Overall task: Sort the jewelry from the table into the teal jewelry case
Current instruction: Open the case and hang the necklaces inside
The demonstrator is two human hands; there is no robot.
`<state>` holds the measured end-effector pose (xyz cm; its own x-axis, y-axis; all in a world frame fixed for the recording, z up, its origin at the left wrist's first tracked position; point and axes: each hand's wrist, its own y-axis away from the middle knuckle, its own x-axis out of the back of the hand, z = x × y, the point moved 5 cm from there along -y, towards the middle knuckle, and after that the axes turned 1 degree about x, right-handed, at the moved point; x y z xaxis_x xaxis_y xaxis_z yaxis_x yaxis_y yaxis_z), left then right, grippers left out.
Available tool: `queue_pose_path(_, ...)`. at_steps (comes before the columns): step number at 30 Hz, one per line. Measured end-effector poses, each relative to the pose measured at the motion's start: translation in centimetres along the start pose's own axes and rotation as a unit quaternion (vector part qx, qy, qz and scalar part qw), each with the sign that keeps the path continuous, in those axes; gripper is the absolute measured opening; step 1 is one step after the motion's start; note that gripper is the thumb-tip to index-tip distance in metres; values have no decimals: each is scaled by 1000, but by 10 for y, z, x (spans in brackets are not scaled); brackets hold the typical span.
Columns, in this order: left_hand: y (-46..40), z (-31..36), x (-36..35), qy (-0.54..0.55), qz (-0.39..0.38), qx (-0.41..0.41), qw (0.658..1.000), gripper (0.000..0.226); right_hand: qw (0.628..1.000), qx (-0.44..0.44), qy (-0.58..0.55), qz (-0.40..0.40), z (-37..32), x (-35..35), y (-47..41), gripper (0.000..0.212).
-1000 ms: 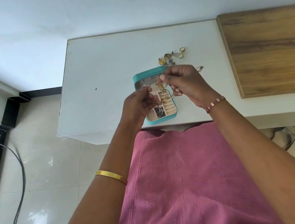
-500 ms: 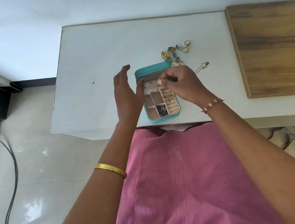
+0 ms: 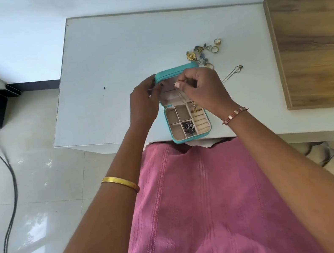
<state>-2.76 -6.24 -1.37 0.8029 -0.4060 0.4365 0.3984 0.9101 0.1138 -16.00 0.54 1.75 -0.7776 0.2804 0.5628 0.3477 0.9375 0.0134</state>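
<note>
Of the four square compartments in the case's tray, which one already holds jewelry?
The near-right square compartment, beside the ring rolls, holds dark blue pieces; the other three show only bare beige lining.

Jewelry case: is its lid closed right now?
No, the teal jewelry case lies open on the white table, its divided compartments showing, with the left hand at the raised lid's edge.

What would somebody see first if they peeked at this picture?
Probably the open teal jewelry case at the near edge of the white table, with both hands busy over it. The right hand pinches a thin chain that dangles into the case, while the left hand grips the lid's left edge. Just behind the case sits a little heap of gold and blue jewelry waiting its turn.
</note>
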Motion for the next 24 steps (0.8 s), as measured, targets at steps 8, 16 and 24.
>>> queue_pose_path(8,2,0,3,8,7,36,999,44,985,90,124,77,1,-14,-7,14)
queue_pose_path(16,-2,-2,4,20,16,51,998,36,958,114,195,177,0,-16,-4,23)
queue_pose_path(24,-4,-6,5,14,30,43,999,29,974,97,147,142,6,-17,-12,21)
